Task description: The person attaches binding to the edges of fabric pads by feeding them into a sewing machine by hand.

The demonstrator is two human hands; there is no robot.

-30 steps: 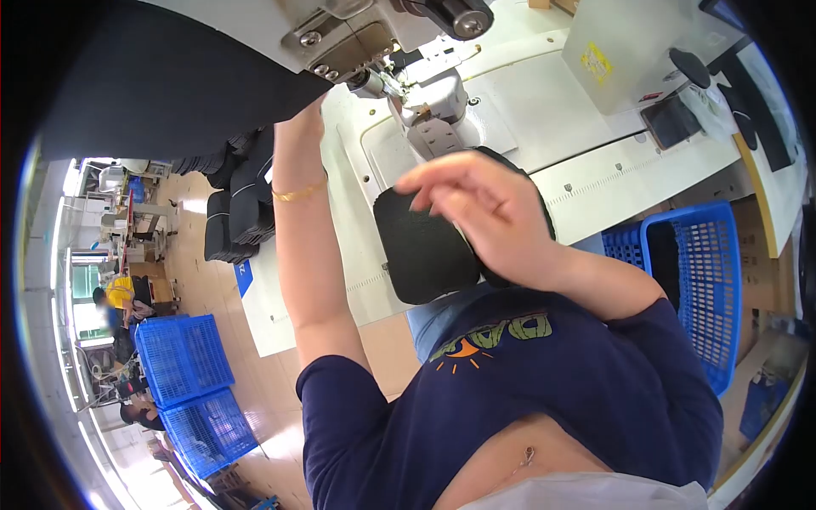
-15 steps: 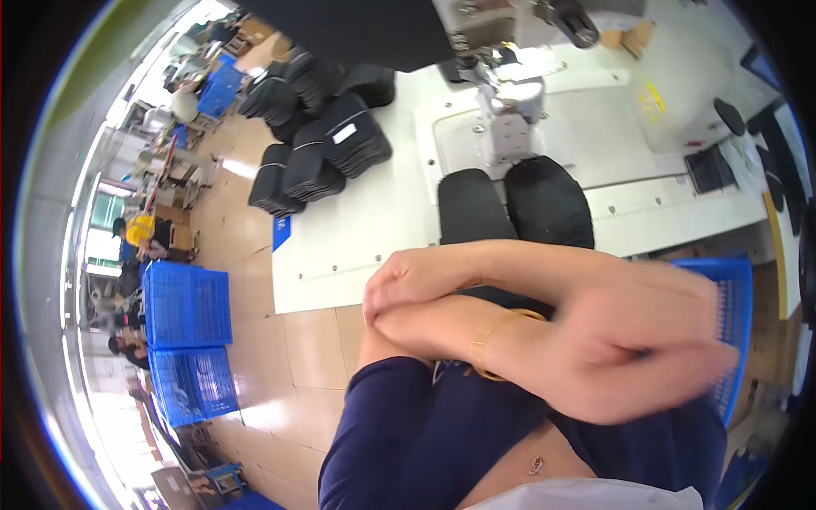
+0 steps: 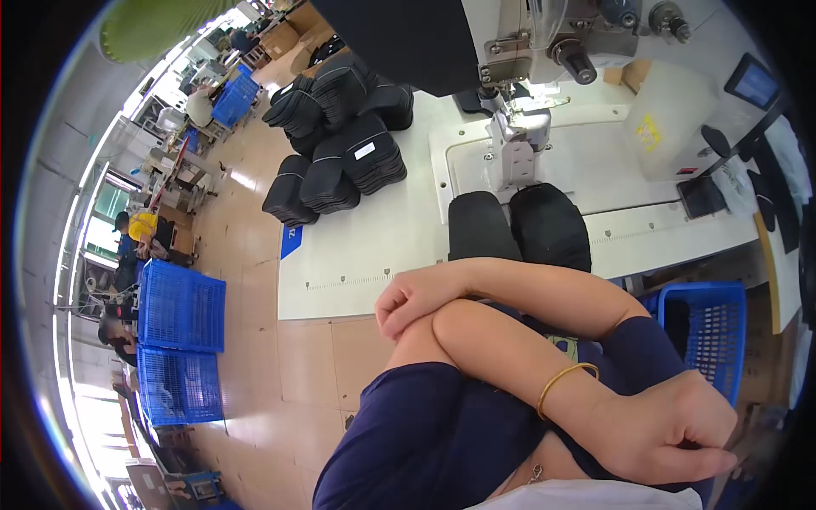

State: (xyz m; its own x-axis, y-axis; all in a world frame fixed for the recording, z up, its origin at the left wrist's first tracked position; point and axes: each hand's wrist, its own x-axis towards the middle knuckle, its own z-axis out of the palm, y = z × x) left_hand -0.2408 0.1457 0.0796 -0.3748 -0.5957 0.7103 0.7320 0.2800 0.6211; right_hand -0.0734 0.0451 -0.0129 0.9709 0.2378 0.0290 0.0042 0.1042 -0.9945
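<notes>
My forearms are crossed in front of my body. My left hand [image 3: 671,429], past a gold bracelet [image 3: 565,382], is at the lower right with its fingers curled in and nothing visible in it. My right hand [image 3: 416,297] reaches across to the left, its fingers bent against my left arm near the elbow. Beyond the forearms, two black rounded fabric pieces [image 3: 483,225] [image 3: 551,228] lie side by side on the white table [image 3: 340,293], below the sewing machine's metal arm [image 3: 518,144]. Their near ends are hidden behind my right forearm.
Stacks of black pieces [image 3: 374,153] stand at the table's back left. A blue basket [image 3: 714,340] is at the right, more blue baskets [image 3: 180,306] on the floor at the left. A translucent container [image 3: 671,127] stands behind right. People sit far left.
My left hand has come from near the machine, across my body to the lower right. My right hand has moved from above the black pieces to my left arm. The view has turned, showing more stacks.
</notes>
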